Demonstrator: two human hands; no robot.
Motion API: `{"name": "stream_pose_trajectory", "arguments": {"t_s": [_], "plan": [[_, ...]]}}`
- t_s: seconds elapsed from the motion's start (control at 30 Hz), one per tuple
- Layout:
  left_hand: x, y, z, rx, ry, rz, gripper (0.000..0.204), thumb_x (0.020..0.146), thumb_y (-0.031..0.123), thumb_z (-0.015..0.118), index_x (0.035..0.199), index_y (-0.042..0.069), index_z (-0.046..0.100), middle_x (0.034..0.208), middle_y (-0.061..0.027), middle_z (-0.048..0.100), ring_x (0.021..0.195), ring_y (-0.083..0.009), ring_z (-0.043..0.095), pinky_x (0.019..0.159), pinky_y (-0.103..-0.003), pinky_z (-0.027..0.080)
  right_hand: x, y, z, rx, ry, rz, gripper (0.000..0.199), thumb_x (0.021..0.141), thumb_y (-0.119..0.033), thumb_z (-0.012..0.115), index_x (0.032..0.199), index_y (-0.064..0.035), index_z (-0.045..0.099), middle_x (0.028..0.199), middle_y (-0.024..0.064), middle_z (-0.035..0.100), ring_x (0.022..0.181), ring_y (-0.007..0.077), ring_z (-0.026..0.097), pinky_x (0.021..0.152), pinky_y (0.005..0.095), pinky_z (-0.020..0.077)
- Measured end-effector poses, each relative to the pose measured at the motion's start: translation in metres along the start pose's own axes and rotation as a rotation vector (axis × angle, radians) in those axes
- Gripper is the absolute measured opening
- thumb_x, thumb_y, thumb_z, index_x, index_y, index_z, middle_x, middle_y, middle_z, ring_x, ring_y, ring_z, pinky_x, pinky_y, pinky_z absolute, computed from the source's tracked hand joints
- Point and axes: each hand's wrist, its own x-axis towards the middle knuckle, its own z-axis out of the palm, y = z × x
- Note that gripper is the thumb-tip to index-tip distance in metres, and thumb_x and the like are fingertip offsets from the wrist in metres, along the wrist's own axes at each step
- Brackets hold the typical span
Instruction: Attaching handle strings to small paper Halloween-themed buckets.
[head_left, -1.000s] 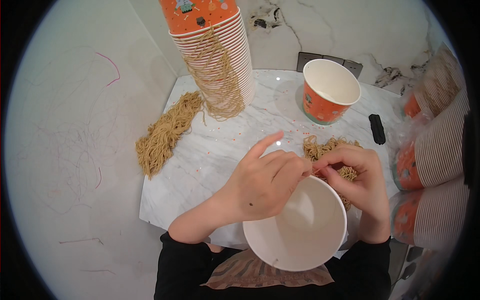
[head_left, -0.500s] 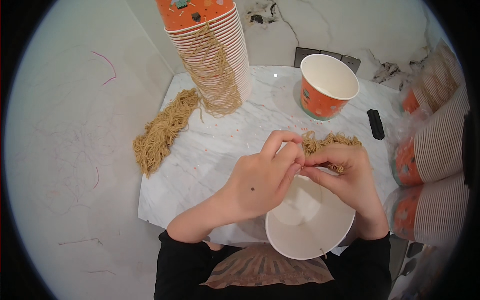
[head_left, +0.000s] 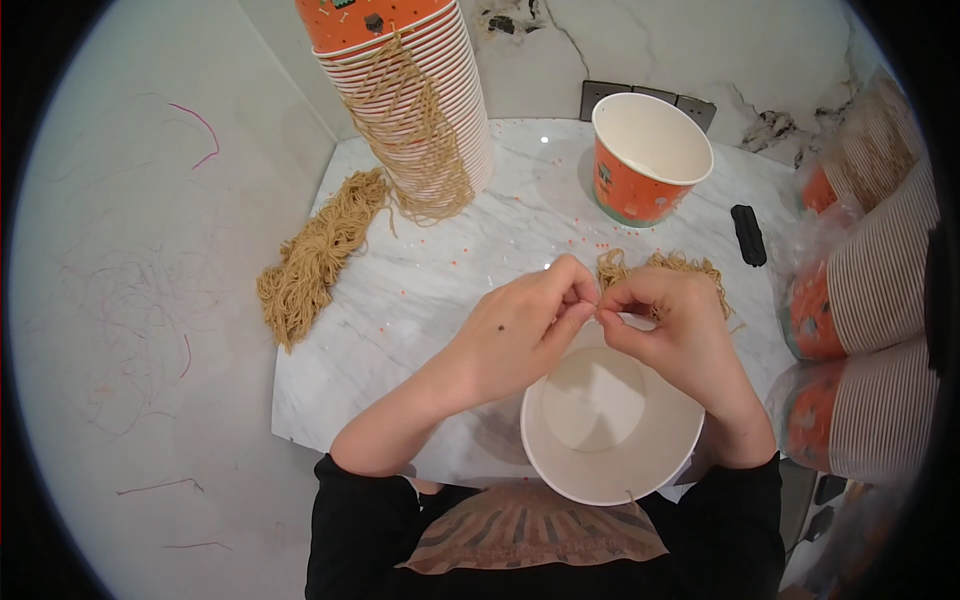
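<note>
While both hands meet above the white paper bucket [head_left: 610, 425] at the near table edge, our left hand [head_left: 520, 335] and right hand [head_left: 680, 335] pinch one thin tan string [head_left: 597, 316]. We judge it light and limp; grip near its ends.

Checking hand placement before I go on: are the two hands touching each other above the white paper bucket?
Touching. The head view shows the left hand and right hand meeting fingertip to fingertip above the far rim of the white paper bucket, no gap visible.
</note>
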Motion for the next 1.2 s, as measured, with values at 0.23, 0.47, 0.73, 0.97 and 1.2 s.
{"name": "stream_pose_trajectory", "arguments": {"t_s": [0.23,0.47,0.73,0.97,1.2], "plan": [[-0.008,0.0,-0.038,0.0,-0.022,0.004,0.022,0.096,0.009,0.065,0.113,0.005,0.052,0.09,-0.0028,0.059,0.084,-0.0141,0.058,0.079,-0.029,0.047,0.002,0.003,0.002,-0.013,0.01,0.014,0.009,0.079,-0.006,0.072,0.084,0.0006,0.07,0.077,0.0131,0.069,0.07,0.0258,0.069,0.066,0.0332,0.0536],[-0.012,0.022,-0.046,-1.092,-0.182,-0.283,0.038,0.096,0.002,0.062,0.127,0.006,0.042,0.093,-0.0004,0.052,0.075,-0.0113,0.059,0.073,-0.038,0.062,0.003,0.004,0.004,-0.006,-0.002,-0.003,0.008,0.078,-0.005,0.071,0.085,0.0006,0.07,0.078,0.0131,0.068,0.071,0.0268,0.069,0.067,0.0338,0.054],[0.002,0.007,-0.035,-0.738,0.032,-0.239,0.05,0.089,-0.002,0.067,0.132,0.006,0.043,0.085,0.0041,0.044,0.067,-0.0016,0.05,0.057,-0.025,0.059,0.001,0.005,0.003,0.01,0.043,-0.044,0.008,0.079,-0.004,0.072,0.085,0.0002,0.069,0.079,0.0125,0.069,0.073,0.0269,0.069,0.068,0.0337,0.0544],[-0.003,0.008,-0.027,-0.188,0.008,-0.26,0.028,0.086,0.001,0.072,0.113,0.004,0.07,0.078,0.0066,0.041,0.06,-0.0009,0.047,0.044,-0.019,0.047,0.0,0.006,0.004,0.11,0.005,-0.053,0.009,0.081,-0.005,0.072,0.088,-0.0006,0.068,0.08,0.0113,0.069,0.074,0.0247,0.07,0.069,0.0324,0.0551],[-0.009,0.008,-0.036,0.142,0.043,-0.077,0.01,0.082,0.01,0.081,0.092,0.007,0.078,0.08,0.0009,0.06,0.057,-0.0043,0.042,0.053,-0.022,0.034,0.001,0.007,0.007,0.207,0.023,-0.019,0.01,0.085,-0.004,0.07,0.091,-0.0003,0.064,0.085,0.0099,0.069,0.076,0.0219,0.07,0.072,0.0304,0.0557]]}}
